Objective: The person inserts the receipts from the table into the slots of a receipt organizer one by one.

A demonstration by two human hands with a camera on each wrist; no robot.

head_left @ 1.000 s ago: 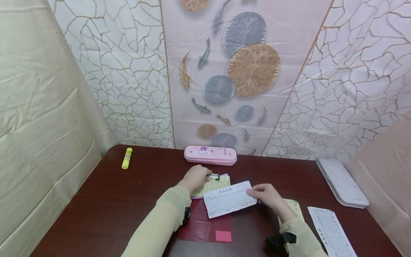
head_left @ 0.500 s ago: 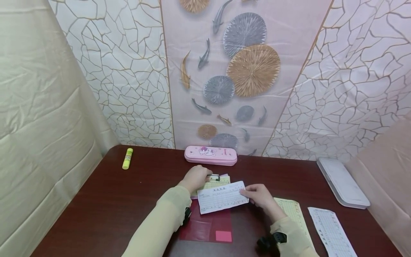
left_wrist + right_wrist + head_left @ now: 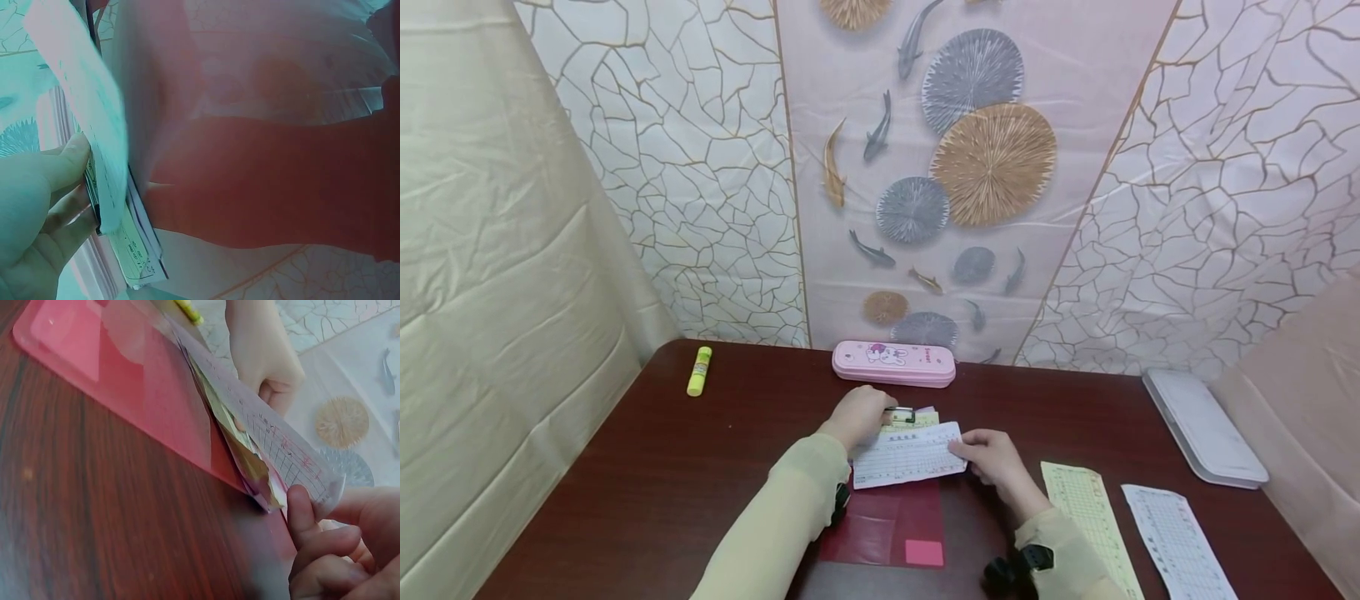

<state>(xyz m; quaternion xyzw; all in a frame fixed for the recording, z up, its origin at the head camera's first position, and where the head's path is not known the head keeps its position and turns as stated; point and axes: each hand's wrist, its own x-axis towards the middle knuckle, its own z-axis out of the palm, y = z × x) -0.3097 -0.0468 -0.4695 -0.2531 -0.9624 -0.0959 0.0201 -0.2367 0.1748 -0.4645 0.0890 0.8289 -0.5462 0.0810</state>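
In the head view my left hand (image 3: 856, 415) grips the metal clip (image 3: 902, 414) at the top of a translucent red clipboard (image 3: 868, 537). The left wrist view shows thumb and fingers squeezing that clip. A yellow printed form (image 3: 925, 419) and other slips lie under it. My right hand (image 3: 992, 460) pinches a white printed form (image 3: 906, 458) by its right edge, thumb on top. This form lies slanted over the yellow one; the right wrist view shows its right part (image 3: 294, 459) raised above the papers below. Whether its upper edge is under the clip, I cannot tell.
A pink pencil case (image 3: 893, 364) stands behind the clipboard. At the back left lies a yellow glue stick (image 3: 699, 372). On the right are a loose yellow form (image 3: 1086, 508), a loose white form (image 3: 1176, 537) and a flat white case (image 3: 1206, 429).
My right hand has moved left with the white form, sliding it further over the yellow form and nearer to the clip. My left hand has kept its place on the clip.
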